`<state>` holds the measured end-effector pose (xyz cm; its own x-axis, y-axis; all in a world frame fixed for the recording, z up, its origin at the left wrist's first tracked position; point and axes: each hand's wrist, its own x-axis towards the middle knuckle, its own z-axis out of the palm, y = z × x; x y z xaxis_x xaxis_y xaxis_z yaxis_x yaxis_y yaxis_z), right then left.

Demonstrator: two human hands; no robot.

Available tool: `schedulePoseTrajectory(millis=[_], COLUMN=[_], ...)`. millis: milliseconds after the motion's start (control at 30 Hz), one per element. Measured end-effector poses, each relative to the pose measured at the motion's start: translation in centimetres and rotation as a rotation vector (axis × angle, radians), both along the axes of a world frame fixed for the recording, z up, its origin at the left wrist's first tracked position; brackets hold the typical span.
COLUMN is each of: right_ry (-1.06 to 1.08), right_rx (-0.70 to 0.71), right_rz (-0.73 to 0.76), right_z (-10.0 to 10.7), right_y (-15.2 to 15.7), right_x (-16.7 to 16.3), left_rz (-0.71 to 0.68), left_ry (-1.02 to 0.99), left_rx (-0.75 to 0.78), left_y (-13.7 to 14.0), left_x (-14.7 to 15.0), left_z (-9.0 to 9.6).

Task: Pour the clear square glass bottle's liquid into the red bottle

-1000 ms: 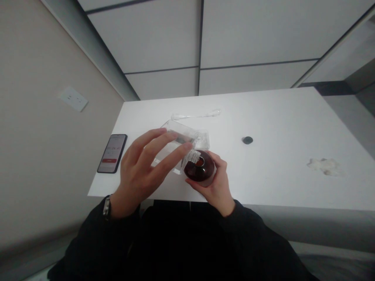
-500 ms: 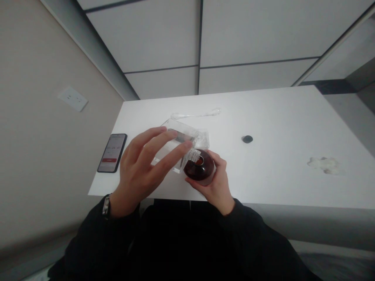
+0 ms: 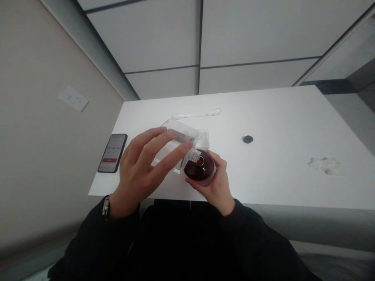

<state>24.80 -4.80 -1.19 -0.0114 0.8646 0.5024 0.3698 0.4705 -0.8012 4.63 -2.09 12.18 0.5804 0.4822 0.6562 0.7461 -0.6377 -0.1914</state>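
Note:
My left hand [image 3: 149, 164] grips a clear, square-sided bottle [image 3: 180, 127], its fingers over the top side. That bottle is tilted, and its threaded neck [image 3: 193, 155] points down to the right, at the open mouth of a dark brown bottle [image 3: 199, 171]. Wrapped around the brown bottle from the right is my right hand [image 3: 216, 183]. The brown bottle is upright and uncapped. Just behind the two bottles lies a clear, flat square piece [image 3: 204, 139], partly hidden. Whether liquid is flowing between the necks I cannot tell.
A clear dropper-like stick [image 3: 196, 115] lies at the back of the white table [image 3: 275, 171]. On the right are a small dark round cap [image 3: 247, 139] and a crumpled whitish clump [image 3: 326, 165]. A phone [image 3: 112, 153] with a timer lies at the left edge, near the wall.
Both hands and both bottles hold nearly the same position. Only the phone's timer reading looks different.

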Motion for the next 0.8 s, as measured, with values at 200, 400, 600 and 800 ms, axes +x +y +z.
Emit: schedulePoseTrajectory(millis=[200, 400, 600, 800], right_ry=[0.014, 0.021, 0.008, 0.007], right_rx=[0.019, 0.014, -0.001, 0.020], right_rz=[-0.010, -0.004, 0.000, -0.012], right_z=[0.15, 0.18, -0.03, -0.08], right_y=[-0.06, -0.02, -0.03, -0.11], right_x=[0.05, 0.03, 0.03, 0.05], left_rz=[0.002, 0.002, -0.012, -0.031], left_ry=[0.007, 0.013, 0.001, -0.001], left_rx=[0.020, 0.024, 0.036, 0.036], left_y=[0.25, 0.30, 0.26, 0.17], left_x=[-0.02, -0.06, -0.02, 0.05], left_z=[-0.14, -0.15, -0.13, -0.09])
